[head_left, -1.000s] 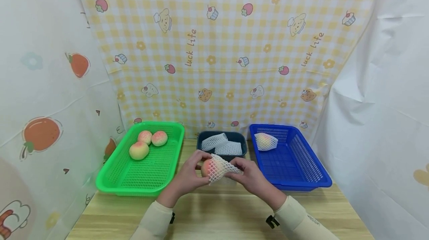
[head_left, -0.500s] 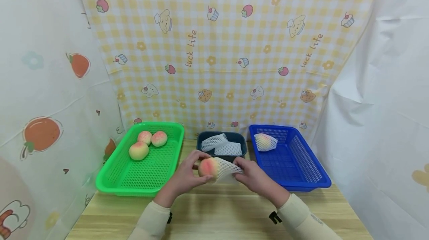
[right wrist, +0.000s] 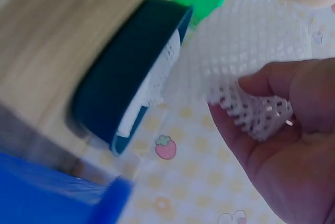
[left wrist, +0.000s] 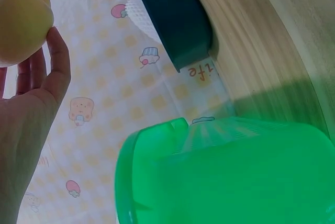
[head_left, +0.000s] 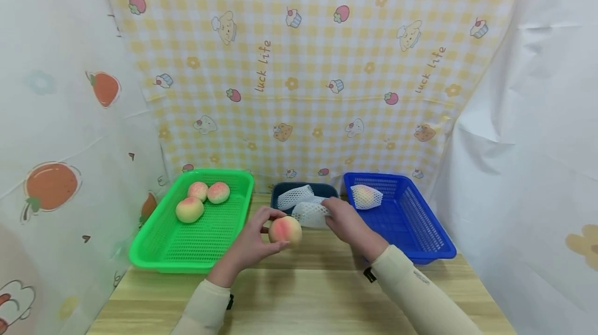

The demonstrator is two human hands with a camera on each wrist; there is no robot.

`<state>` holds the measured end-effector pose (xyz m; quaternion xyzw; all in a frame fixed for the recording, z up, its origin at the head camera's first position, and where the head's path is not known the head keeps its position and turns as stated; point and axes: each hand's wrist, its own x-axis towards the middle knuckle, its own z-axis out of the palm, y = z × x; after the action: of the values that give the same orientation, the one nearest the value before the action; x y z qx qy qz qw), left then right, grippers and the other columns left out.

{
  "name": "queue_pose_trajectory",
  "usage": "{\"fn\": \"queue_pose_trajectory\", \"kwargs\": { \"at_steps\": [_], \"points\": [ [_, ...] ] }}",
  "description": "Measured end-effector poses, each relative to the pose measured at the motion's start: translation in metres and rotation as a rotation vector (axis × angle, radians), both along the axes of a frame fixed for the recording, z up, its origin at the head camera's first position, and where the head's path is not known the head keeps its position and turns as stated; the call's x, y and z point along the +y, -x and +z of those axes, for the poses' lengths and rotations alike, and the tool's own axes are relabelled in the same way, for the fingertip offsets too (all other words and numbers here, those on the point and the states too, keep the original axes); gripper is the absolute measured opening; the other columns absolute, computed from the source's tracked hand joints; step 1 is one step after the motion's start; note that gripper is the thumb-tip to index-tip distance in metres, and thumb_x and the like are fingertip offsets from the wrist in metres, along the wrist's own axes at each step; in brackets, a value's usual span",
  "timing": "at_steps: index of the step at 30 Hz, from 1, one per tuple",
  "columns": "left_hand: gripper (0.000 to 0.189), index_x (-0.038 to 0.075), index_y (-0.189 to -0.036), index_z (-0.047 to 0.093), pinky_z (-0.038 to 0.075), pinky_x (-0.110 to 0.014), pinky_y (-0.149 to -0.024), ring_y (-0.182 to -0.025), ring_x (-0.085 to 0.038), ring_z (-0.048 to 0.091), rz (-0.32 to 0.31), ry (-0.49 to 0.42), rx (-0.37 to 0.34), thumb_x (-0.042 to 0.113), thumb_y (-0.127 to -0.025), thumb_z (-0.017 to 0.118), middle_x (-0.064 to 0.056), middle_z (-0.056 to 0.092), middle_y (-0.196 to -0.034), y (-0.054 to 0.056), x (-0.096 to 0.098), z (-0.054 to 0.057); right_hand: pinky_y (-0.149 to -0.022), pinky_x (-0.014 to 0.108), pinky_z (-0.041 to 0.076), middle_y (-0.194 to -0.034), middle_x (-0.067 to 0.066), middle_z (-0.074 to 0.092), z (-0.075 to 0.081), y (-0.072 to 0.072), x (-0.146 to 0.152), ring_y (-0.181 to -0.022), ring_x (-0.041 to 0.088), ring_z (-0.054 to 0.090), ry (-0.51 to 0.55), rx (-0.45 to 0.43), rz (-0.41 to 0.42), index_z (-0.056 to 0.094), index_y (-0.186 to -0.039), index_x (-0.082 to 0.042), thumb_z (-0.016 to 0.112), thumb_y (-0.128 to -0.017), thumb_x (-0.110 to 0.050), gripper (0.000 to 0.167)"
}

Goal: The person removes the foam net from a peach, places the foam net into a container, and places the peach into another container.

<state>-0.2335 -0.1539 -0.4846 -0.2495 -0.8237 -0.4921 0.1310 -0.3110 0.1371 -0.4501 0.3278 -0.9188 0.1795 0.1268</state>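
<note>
My left hand (head_left: pixel 252 239) grips a bare peach (head_left: pixel 286 231) between thumb and fingers, above the table in front of the dark bin. In the left wrist view the peach (left wrist: pixel 23 17) is partly cut off by the frame's edge. To its right, my right hand (head_left: pixel 345 223) pinches a white foam net sleeve (head_left: pixel 308 212), apart from the peach and in front of the bin. The right wrist view shows the thumb and fingers closed on the end of this sleeve (right wrist: pixel 230 51), whose other end spreads wide.
A green basket (head_left: pixel 215 246) at left holds several peaches (head_left: pixel 190 210). The dark teal bin (head_left: pixel 276 189) at the back holds more net sleeves (head_left: pixel 294 196). A blue basket (head_left: pixel 402 246) at right contains a netted peach (head_left: pixel 366 197). A patterned cloth (head_left: pixel 289 106) hangs behind.
The net sleeve has come off the peach. My right hand has moved back toward the bin with the sleeve, while my left hand has shifted slightly left with the bare peach.
</note>
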Motion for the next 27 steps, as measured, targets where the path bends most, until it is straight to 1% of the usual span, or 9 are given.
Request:
{"fn": "queue_pose_trajectory", "kwargs": {
  "at_steps": [2, 5, 8, 11, 12, 14, 20, 24, 27],
  "points": [
    [0.056, 0.017, -0.137, 0.068, 0.063, -0.036, -0.091, -0.121, -0.022, 0.062, 0.009, 0.003, -0.002, 0.025, -0.089, 0.095, -0.001, 0.061, -0.135, -0.001, -0.003, 0.001, -0.082, 0.045, 0.061, -0.104, 0.01, 0.072, 0.003, 0.011, -0.009, -0.096, 0.027, 0.071, 0.0, 0.045, -0.034, 0.072, -0.114, -0.004, 0.076, -0.097, 0.005, 0.019],
    [0.056, 0.017, -0.138, 0.067, 0.063, -0.039, -0.094, -0.121, -0.022, 0.062, 0.009, 0.006, -0.024, 0.026, -0.089, 0.095, -0.001, 0.06, -0.135, -0.002, -0.004, 0.003, -0.075, 0.043, 0.058, -0.098, 0.007, 0.067, 0.007, 0.025, -0.023, -0.088, 0.026, 0.067, 0.012, 0.081, -0.086, 0.069, -0.107, -0.007, 0.075, -0.099, 0.004, 0.015],
    [0.057, 0.02, -0.138, 0.067, 0.063, -0.044, -0.096, -0.121, -0.021, 0.061, 0.007, -0.001, -0.042, 0.028, -0.089, 0.095, 0.001, 0.06, -0.135, -0.002, -0.006, 0.004, -0.072, 0.041, 0.056, -0.098, 0.006, 0.063, 0.009, 0.037, -0.034, -0.085, 0.025, 0.064, 0.034, 0.106, -0.123, 0.066, -0.103, -0.009, 0.074, -0.101, 0.003, 0.014],
    [0.056, 0.022, -0.137, 0.067, 0.063, -0.045, -0.096, -0.121, -0.021, 0.061, 0.012, -0.007, -0.044, 0.029, -0.089, 0.096, 0.002, 0.06, -0.135, -0.003, -0.008, 0.003, -0.07, 0.04, 0.056, -0.105, 0.008, 0.061, 0.009, 0.05, -0.043, -0.083, 0.024, 0.061, 0.038, 0.142, -0.149, 0.064, -0.105, -0.009, 0.073, -0.103, 0.001, 0.013],
    [0.056, 0.023, -0.137, 0.067, 0.063, -0.044, -0.096, -0.121, -0.02, 0.061, 0.015, -0.006, -0.042, 0.03, -0.089, 0.096, 0.003, 0.06, -0.135, -0.003, -0.008, 0.003, -0.071, 0.04, 0.057, -0.108, 0.009, 0.061, 0.008, 0.054, -0.046, -0.085, 0.024, 0.062, 0.044, 0.157, -0.151, 0.065, -0.108, -0.008, 0.073, -0.103, 0.0, 0.012],
    [0.056, 0.023, -0.137, 0.068, 0.063, -0.042, -0.096, -0.121, -0.02, 0.061, 0.02, -0.008, -0.043, 0.03, -0.089, 0.096, 0.003, 0.06, -0.135, -0.003, -0.01, 0.002, -0.071, 0.041, 0.058, -0.108, 0.01, 0.06, 0.007, 0.062, -0.05, -0.086, 0.025, 0.061, 0.064, 0.191, -0.147, 0.065, -0.11, -0.007, 0.073, -0.104, 0.0, 0.012],
    [0.057, 0.023, -0.138, 0.067, 0.063, -0.042, -0.096, -0.121, -0.021, 0.061, 0.03, -0.01, -0.054, 0.03, -0.089, 0.096, 0.002, 0.061, -0.136, -0.005, -0.012, 0.002, -0.067, 0.04, 0.058, -0.101, 0.009, 0.057, 0.002, 0.085, -0.059, -0.086, 0.027, 0.06, 0.125, 0.314, -0.11, 0.063, -0.108, -0.006, 0.074, -0.102, 0.003, 0.015],
    [0.058, 0.022, -0.137, 0.068, 0.063, -0.042, -0.095, -0.122, -0.021, 0.061, 0.041, -0.006, -0.04, 0.028, -0.088, 0.097, 0.003, 0.061, -0.136, -0.004, -0.013, 0.003, -0.075, 0.04, 0.061, -0.107, 0.011, 0.059, 0.0, 0.1, -0.064, -0.093, 0.028, 0.063, 0.147, 0.387, -0.097, 0.066, -0.111, -0.004, 0.076, -0.099, 0.005, 0.018],
    [0.058, 0.022, -0.137, 0.068, 0.063, -0.042, -0.094, -0.123, -0.021, 0.062, 0.042, -0.007, -0.024, 0.026, -0.088, 0.097, 0.003, 0.062, -0.136, -0.003, -0.014, 0.002, -0.078, 0.041, 0.062, -0.108, 0.012, 0.061, -0.005, 0.109, -0.067, -0.094, 0.029, 0.064, 0.148, 0.422, -0.111, 0.068, -0.112, -0.003, 0.079, -0.097, 0.006, 0.02]
  ]
}}
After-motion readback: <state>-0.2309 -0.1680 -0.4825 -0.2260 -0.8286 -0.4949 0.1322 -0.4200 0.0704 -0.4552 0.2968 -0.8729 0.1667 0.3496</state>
